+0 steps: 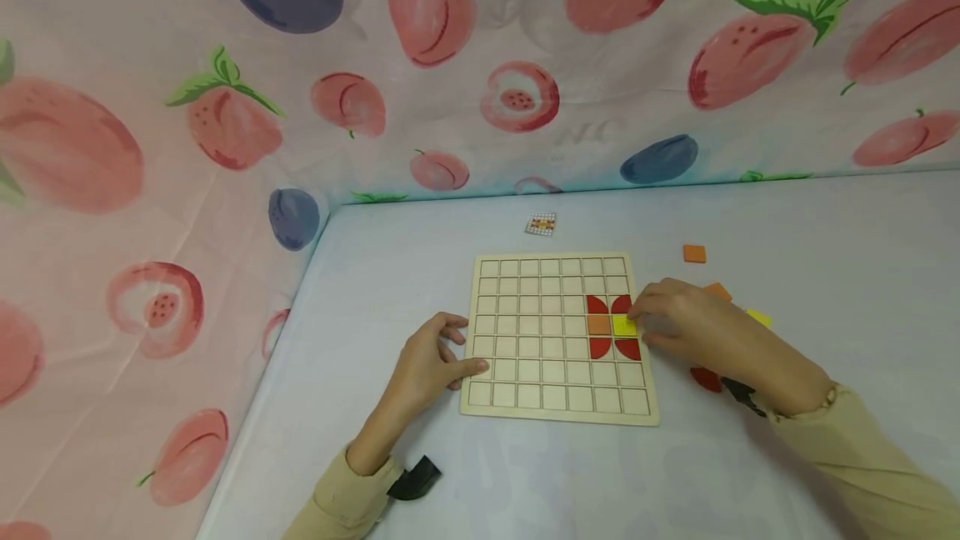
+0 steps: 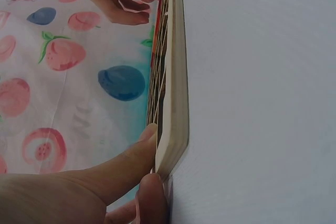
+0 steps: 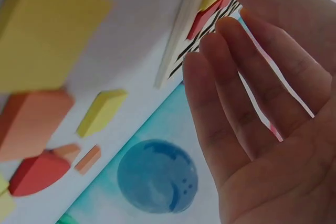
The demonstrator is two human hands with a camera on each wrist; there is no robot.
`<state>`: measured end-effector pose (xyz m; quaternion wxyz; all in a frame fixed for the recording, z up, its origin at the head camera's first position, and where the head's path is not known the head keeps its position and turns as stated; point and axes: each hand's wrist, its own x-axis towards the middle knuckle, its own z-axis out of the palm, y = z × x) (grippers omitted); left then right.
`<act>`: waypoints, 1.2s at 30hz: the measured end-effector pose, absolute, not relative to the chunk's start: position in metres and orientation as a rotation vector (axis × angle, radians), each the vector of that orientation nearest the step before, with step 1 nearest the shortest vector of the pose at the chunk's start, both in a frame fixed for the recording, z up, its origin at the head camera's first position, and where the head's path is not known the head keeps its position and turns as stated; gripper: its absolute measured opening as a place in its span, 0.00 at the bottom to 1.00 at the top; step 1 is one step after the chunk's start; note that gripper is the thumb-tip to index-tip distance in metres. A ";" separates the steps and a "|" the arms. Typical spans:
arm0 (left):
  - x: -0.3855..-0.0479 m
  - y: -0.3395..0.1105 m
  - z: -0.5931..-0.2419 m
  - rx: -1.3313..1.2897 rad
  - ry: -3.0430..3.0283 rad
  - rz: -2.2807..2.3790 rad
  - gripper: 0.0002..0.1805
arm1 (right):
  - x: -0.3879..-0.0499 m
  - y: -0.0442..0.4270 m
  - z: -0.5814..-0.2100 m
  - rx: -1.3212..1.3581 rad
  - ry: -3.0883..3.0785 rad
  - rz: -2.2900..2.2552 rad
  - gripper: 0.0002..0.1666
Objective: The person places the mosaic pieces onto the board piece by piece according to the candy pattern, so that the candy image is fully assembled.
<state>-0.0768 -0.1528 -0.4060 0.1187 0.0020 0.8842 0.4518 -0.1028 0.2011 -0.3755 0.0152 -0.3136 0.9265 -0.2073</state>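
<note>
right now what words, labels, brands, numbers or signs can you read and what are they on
"NC": seemingly these letters, on the fruit-print cloth; very faint, so not certain.
Small card: shows a coloured grid; too small to tell any writing.
Board and coloured tiles: no readable text.

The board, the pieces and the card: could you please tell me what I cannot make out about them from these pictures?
- Card, head view: too small to read its pattern exactly.
- Loose pieces, head view: the right hand covers some, so their number is uncertain.
- Board, left wrist view: seen nearly edge-on, so its squares are unreadable.
- Yellow block, right wrist view: blurred, cut off by the left edge.
</note>
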 end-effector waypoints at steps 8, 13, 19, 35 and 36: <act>-0.077 -0.153 -0.406 0.008 2.583 1.327 0.33 | -0.106 0.213 -0.377 -0.880 2.912 -0.593 0.15; -0.077 -0.153 -0.407 0.009 2.584 1.332 0.33 | -0.110 0.220 -0.378 -0.821 2.917 -0.569 0.16; -0.077 -0.153 -0.407 0.006 2.590 1.311 0.34 | -0.112 0.229 -0.381 -0.754 2.936 -0.570 0.17; -0.077 -0.153 -0.407 0.013 2.583 1.327 0.34 | -0.121 0.240 -0.388 -0.693 2.943 -0.546 0.17; -0.077 -0.153 -0.407 0.015 2.584 1.327 0.34 | -0.121 0.240 -0.388 -0.694 2.943 -0.544 0.17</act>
